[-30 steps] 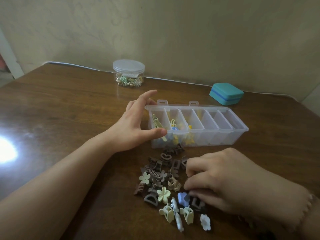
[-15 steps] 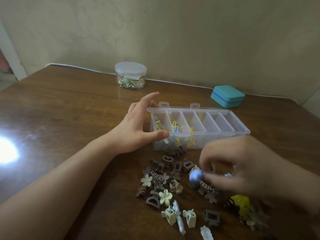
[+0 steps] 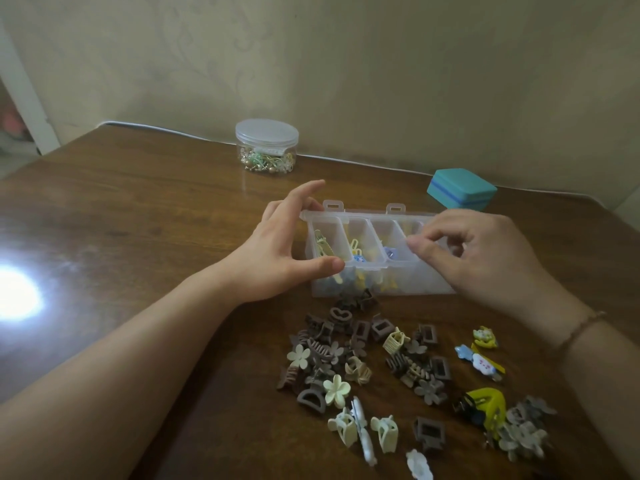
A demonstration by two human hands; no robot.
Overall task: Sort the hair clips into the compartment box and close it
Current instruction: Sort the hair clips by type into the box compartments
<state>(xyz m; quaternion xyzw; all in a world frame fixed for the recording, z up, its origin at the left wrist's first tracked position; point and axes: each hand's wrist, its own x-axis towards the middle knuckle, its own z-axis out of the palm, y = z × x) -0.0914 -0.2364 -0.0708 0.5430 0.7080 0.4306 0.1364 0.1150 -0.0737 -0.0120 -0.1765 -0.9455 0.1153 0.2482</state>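
Observation:
The clear compartment box [image 3: 363, 215] stands open in mid-table. My left hand [image 3: 284, 252] grips its left end, thumb on the front wall and fingers at the back rim. My right hand [image 3: 481, 261] hovers over the box's right compartments with fingers loosely bent and nothing visible between thumb and forefinger. A blue clip [image 3: 389, 252] lies in the third compartment from the left. Cream and yellow clips [image 3: 323, 247] fill the two compartments left of it. A pile of brown and cream hair clips [image 3: 332, 355] is spread on the table in front of the box.
More clips lie at the front right: a yellow one [image 3: 486, 405], blue and white ones [image 3: 479, 362], grey flowers [image 3: 523, 434]. A lidded clear jar [image 3: 266, 147] and a teal case [image 3: 462, 188] stand near the wall. Glare marks the table at left.
My right hand rose from the pile holding a blue clip and moved to the box; a blue clip now lies in the third compartment. My left hand has stayed on the box.

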